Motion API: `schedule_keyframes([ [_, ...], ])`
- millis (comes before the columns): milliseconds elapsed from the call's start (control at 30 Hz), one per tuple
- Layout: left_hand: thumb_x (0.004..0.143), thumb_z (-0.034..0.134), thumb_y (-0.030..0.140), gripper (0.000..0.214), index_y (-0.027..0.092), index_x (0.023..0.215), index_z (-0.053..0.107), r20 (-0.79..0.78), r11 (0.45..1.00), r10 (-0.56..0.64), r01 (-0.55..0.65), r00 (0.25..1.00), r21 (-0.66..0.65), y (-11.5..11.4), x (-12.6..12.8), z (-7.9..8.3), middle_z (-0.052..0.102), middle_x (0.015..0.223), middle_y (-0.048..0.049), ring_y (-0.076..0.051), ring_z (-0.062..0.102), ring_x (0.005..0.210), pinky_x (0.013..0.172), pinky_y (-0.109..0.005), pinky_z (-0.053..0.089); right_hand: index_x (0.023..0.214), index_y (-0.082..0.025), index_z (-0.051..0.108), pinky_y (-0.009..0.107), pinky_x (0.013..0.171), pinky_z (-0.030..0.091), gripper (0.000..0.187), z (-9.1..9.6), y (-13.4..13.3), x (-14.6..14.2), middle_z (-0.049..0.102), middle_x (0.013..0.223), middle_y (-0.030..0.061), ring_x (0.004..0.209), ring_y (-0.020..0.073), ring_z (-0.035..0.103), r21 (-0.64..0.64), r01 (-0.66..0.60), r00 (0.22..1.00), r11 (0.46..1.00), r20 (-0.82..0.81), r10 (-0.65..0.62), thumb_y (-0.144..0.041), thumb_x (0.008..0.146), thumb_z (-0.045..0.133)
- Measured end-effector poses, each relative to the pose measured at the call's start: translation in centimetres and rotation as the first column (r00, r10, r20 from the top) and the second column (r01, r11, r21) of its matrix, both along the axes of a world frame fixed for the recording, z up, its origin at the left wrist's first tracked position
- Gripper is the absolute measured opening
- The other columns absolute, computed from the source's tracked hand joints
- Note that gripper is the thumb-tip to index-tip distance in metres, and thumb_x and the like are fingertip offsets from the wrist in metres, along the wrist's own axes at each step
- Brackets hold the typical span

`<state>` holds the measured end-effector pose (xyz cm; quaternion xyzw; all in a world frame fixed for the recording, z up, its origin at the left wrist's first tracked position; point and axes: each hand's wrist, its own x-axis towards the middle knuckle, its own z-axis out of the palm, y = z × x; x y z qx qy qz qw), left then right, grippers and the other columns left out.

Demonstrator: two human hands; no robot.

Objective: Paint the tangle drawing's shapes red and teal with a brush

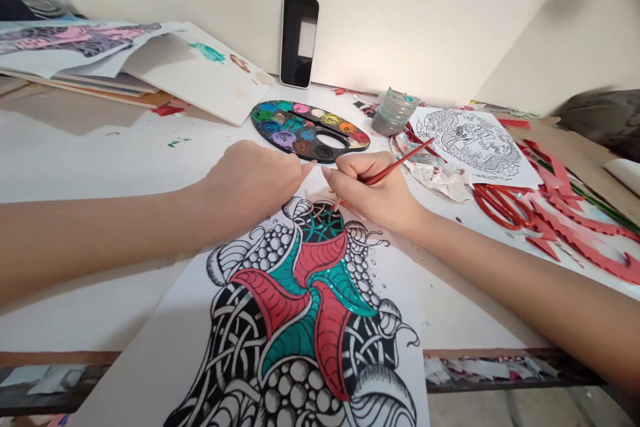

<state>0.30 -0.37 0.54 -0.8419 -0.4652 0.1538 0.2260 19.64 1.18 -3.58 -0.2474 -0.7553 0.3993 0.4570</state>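
A black-and-white patterned drawing (300,320) with red and teal painted parts lies on the table in front of me. My right hand (375,194) is closed on a thin red paintbrush (400,160), its tip touching the top of the drawing. My left hand (250,180) rests curled on the sheet's upper left, one finger pointing toward the right hand. An oval black palette (310,130) with several paint colours sits just beyond both hands.
A phone (299,39) leans upright on the back wall. A jar of cloudy water (395,110) stands beside the palette, with a dragon line drawing (470,140), crumpled tissue (440,177), red scissors (500,204) and red paper scraps (575,220) at right. Stacked papers and boards (125,60) lie at back left.
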Motion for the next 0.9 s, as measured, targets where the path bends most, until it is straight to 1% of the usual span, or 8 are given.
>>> schedule_keyframes([
  [167, 0.096, 0.048, -0.003, 0.032, 0.019, 0.089, 0.071, 0.066, 0.996, -0.077, 0.074, 0.995, 0.045, -0.05, -0.09, 0.05, 0.06, 0.063, -0.0018, -0.018, 0.051, 0.048, 0.047, -0.03, 0.019, 0.057, -0.021, 0.037, 0.023, 0.045, 0.022, 0.074, -0.3, 0.3, -0.4, 0.041, 0.049, -0.0093, 0.047, 0.0049, 0.03, -0.028, -0.001, 0.995, 1.0, -0.103, -0.002, -0.045, 0.098, 0.094],
  [267, 0.094, 0.053, -0.003, 0.03, 0.02, 0.094, 0.072, 0.068, 0.997, -0.065, 0.062, 0.996, 0.039, -0.1, -0.07, 0.06, 0.063, 0.065, -0.0011, -0.017, 0.051, 0.049, 0.047, -0.029, 0.018, 0.054, -0.021, 0.038, 0.023, 0.044, 0.022, 0.08, -0.29, 0.26, -0.53, 0.04, 0.047, -0.009, 0.045, 0.0045, 0.03, -0.039, -0.01, 0.994, 0.999, -0.106, 0.006, -0.058, 0.096, 0.095],
  [367, 0.096, 0.05, -0.003, 0.034, 0.019, 0.103, 0.074, 0.05, 0.998, -0.054, 0.053, 0.997, 0.021, -0.1, -0.08, 0.05, 0.066, 0.067, -0.0024, -0.019, 0.053, 0.05, 0.047, -0.03, 0.018, 0.049, -0.02, 0.043, 0.023, 0.041, 0.021, 0.081, -0.15, 0.11, -0.47, 0.041, 0.044, -0.0076, 0.042, 0.0039, 0.032, -0.062, -0.011, 0.997, 0.998, -0.08, 0.006, -0.062, 0.097, 0.093],
  [433, 0.097, 0.047, -0.004, 0.037, 0.019, 0.105, 0.075, 0.038, 0.998, -0.059, 0.058, 0.998, 0.016, -0.06, -0.1, 0.03, 0.066, 0.068, -0.0027, -0.019, 0.053, 0.051, 0.047, -0.029, 0.019, 0.05, -0.02, 0.05, 0.023, 0.037, 0.02, 0.076, -0.1, 0.0, -0.4, 0.044, 0.043, -0.007, 0.039, 0.004, 0.034, -0.132, -0.012, 0.999, 0.991, -0.049, 0.006, -0.061, 0.097, 0.093],
  [533, 0.097, 0.049, -0.004, 0.036, 0.018, 0.107, 0.075, 0.027, 0.999, -0.051, 0.051, 0.998, 0.018, -0.02, -0.08, -0.02, 0.065, 0.068, -0.0024, -0.02, 0.053, 0.051, 0.046, -0.029, 0.019, 0.057, -0.021, 0.057, 0.022, 0.033, 0.025, 0.065, -0.08, -0.19, -0.3, 0.053, 0.046, -0.0061, 0.034, 0.0059, 0.043, -0.24, -0.025, 1.0, 0.97, -0.019, 0.021, -0.06, 0.095, 0.094],
  [600, 0.098, 0.047, -0.003, 0.035, 0.018, 0.104, 0.075, 0.014, 0.999, -0.037, 0.037, 0.999, 0.012, -0.05, -0.02, -0.02, 0.066, 0.069, -0.0031, -0.02, 0.052, 0.051, 0.046, -0.03, 0.019, 0.057, -0.021, 0.055, 0.021, 0.034, 0.027, 0.066, -0.02, -0.37, -0.25, 0.055, 0.045, -0.0055, 0.035, 0.006, 0.044, -0.231, -0.012, 1.0, 0.973, 0.014, 0.015, -0.056, 0.097, 0.093],
  [733, 0.101, 0.041, -0.002, 0.039, 0.018, 0.104, 0.075, -0.018, 0.999, -0.033, 0.033, 0.999, 0.002, -0.15, 0.05, -0.01, 0.07, 0.074, -0.0051, -0.019, 0.047, 0.05, 0.047, -0.031, 0.02, 0.051, -0.021, 0.045, 0.021, 0.04, 0.024, 0.072, 0.29, -0.65, -0.19, 0.048, 0.042, -0.0055, 0.04, 0.0045, 0.035, -0.146, 0.045, 0.997, 0.988, 0.073, -0.035, -0.046, 0.102, 0.09],
  [900, 0.102, 0.042, -0.001, 0.039, 0.018, 0.103, 0.076, 0.004, 0.999, -0.033, 0.033, 0.999, 0.018, 0.03, -0.1, -0.32, 0.065, 0.068, -0.0043, -0.018, 0.041, 0.048, 0.049, -0.031, 0.02, 0.052, -0.021, 0.046, 0.021, 0.042, 0.026, 0.061, 0.41, -0.52, -0.1, 0.05, 0.043, -0.0057, 0.042, 0.0053, 0.038, -0.139, 0.032, 0.997, 0.99, 0.069, -0.022, -0.026, 0.1, 0.083],
])
